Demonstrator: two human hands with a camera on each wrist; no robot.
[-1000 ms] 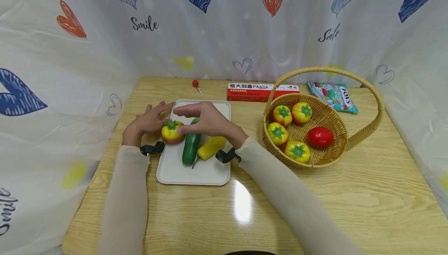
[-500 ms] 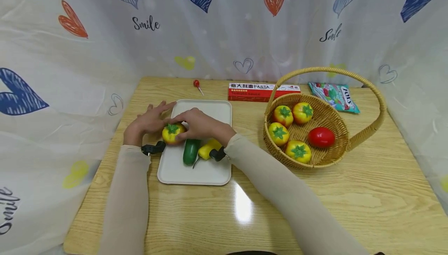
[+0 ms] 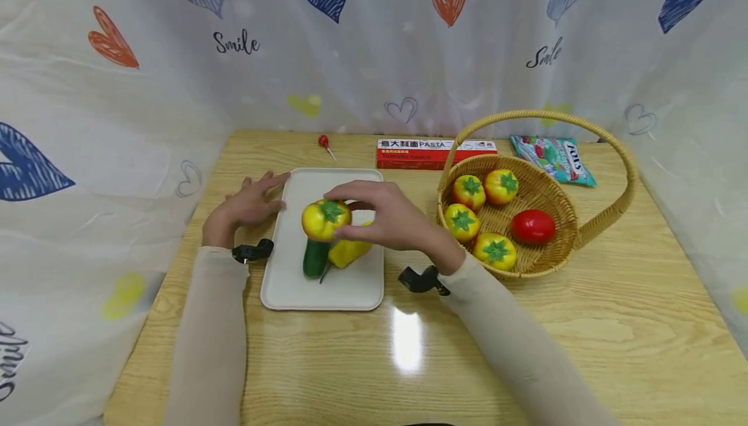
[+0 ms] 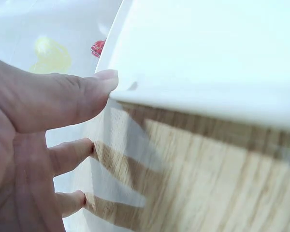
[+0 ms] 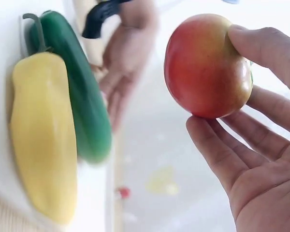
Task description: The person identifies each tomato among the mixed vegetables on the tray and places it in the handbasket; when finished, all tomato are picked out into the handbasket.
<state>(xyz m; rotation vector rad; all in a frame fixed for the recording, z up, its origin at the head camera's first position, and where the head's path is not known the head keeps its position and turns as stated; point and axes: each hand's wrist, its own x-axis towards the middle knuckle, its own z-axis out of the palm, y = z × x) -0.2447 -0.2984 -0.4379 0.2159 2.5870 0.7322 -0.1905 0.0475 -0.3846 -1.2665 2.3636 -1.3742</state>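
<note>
My right hand (image 3: 388, 215) pinches a yellow-and-red tomato (image 3: 324, 220) with a green leafy top, lifted above the white tray (image 3: 350, 293). In the right wrist view the tomato (image 5: 205, 65) shows its red underside between thumb and fingers. On the tray lie a green cucumber (image 3: 315, 258) and a yellow pepper (image 3: 349, 252) with a thin stem, both partly hidden in the head view. My left hand (image 3: 248, 204) is at the tray's left edge with fingers spread; in the left wrist view its thumb (image 4: 82, 94) touches the tray rim, and no object is in its grasp.
Right of the tray stands a wicker basket (image 3: 563, 263) with a tall handle, holding several similar tomatoes (image 3: 495, 250) and a smooth red oval one (image 3: 533, 226). Along the back lie a lollipop (image 3: 324, 142), a red pasta box (image 3: 409, 155) and a teal candy bag (image 3: 561, 160).
My right hand has closed on the tomato at the tray's left side, lifted it and carried it rightward over the cucumber. The left hand has stayed by the tray edge.
</note>
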